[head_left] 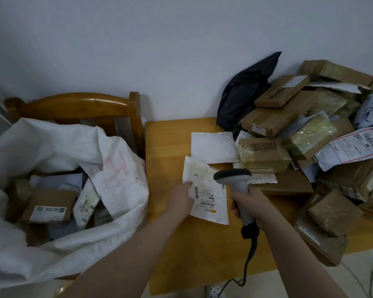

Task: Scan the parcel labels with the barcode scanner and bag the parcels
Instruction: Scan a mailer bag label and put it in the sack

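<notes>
While the right grip (247, 204) clenches the grey barcode scanner (235, 179) just right of the flat white labelled mailer (210, 195) on the yellow worktop (181, 244), the left grip (181, 197) rests flat-fingered on that mailer's left edge.

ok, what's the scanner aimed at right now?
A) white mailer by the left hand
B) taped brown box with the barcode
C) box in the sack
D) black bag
A: the right hand grips the scanner, head over the label of the white mailer, left hand at its edge.
</notes>
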